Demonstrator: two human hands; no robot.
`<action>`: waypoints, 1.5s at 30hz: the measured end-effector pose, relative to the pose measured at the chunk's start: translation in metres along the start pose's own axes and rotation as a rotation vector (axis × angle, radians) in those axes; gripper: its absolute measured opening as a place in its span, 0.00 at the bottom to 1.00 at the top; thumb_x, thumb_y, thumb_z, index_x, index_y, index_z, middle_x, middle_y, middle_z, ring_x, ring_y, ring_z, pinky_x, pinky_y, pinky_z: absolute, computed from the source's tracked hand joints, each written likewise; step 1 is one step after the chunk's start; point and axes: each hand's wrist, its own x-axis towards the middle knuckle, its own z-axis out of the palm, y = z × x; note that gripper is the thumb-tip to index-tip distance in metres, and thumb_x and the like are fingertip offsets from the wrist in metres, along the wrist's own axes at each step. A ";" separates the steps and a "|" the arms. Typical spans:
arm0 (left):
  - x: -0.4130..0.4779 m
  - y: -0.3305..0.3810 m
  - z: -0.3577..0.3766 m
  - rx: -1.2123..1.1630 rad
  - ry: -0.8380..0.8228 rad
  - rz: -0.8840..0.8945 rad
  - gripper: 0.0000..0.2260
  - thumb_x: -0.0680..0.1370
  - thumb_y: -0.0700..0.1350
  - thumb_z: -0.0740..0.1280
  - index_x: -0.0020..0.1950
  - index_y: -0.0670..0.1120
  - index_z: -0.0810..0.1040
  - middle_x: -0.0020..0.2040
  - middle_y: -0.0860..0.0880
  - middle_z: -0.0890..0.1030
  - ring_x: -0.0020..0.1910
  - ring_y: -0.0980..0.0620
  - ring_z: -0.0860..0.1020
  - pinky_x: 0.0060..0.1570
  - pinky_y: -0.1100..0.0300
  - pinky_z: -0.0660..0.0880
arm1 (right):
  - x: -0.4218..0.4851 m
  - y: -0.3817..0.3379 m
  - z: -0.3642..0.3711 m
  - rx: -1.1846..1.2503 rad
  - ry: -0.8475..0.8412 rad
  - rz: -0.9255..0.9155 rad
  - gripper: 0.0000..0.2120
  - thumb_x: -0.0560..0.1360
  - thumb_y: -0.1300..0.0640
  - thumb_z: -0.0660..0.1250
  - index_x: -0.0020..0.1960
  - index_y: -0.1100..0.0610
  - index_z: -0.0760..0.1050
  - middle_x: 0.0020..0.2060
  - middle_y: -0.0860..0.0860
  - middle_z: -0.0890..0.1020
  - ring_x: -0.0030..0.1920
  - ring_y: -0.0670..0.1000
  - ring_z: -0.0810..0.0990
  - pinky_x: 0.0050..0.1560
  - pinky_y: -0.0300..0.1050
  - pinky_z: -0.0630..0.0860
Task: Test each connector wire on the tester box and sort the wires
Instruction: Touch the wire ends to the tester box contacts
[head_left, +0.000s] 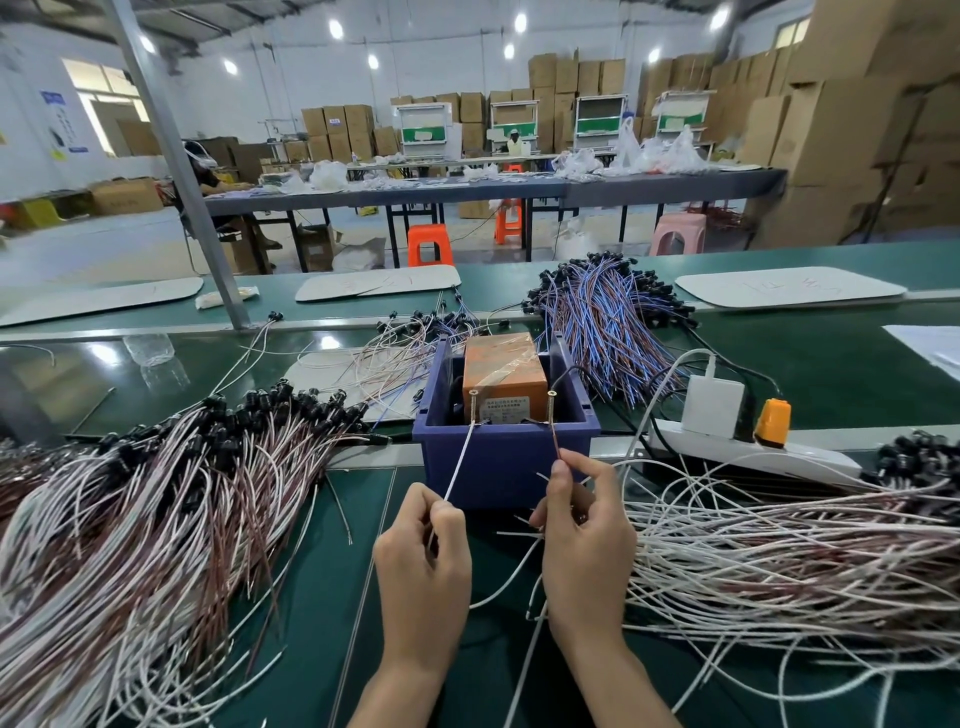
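An orange tester box (503, 364) sits inside a blue plastic bin (506, 457) on the green bench, with two upright screw contacts, the left screw (473, 406) and the right screw (550, 408), at its front. My left hand (423, 566) pinches a white wire end (460, 465) that reaches up to the left screw. My right hand (584, 540) pinches a brown wire end (556, 441) held against the right screw. Both hands are just in front of the bin.
A large pile of white and brown connector wires (156, 519) lies at my left, another white pile (779, 545) at my right. A blue and brown bundle (608, 322) lies behind the bin. A white power strip (753, 447) with plugs lies right of the bin.
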 end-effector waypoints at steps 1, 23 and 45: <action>0.000 0.000 0.000 0.000 0.001 0.002 0.11 0.77 0.49 0.57 0.33 0.55 0.64 0.26 0.55 0.65 0.25 0.58 0.62 0.25 0.67 0.59 | 0.000 0.000 0.000 0.000 0.000 0.000 0.06 0.81 0.41 0.58 0.54 0.38 0.73 0.33 0.42 0.82 0.30 0.46 0.80 0.32 0.34 0.71; -0.002 0.001 0.000 0.027 0.033 0.004 0.11 0.76 0.49 0.57 0.33 0.53 0.63 0.26 0.54 0.64 0.25 0.58 0.60 0.26 0.64 0.58 | 0.000 0.004 0.002 0.027 0.028 0.007 0.04 0.82 0.47 0.61 0.52 0.36 0.71 0.32 0.43 0.82 0.32 0.47 0.82 0.32 0.36 0.73; -0.002 -0.001 0.000 0.022 0.018 0.003 0.11 0.77 0.48 0.57 0.33 0.54 0.64 0.26 0.55 0.64 0.26 0.57 0.61 0.25 0.64 0.59 | 0.005 -0.002 0.007 0.006 0.102 0.016 0.04 0.81 0.50 0.65 0.47 0.43 0.74 0.35 0.35 0.82 0.30 0.42 0.78 0.30 0.31 0.68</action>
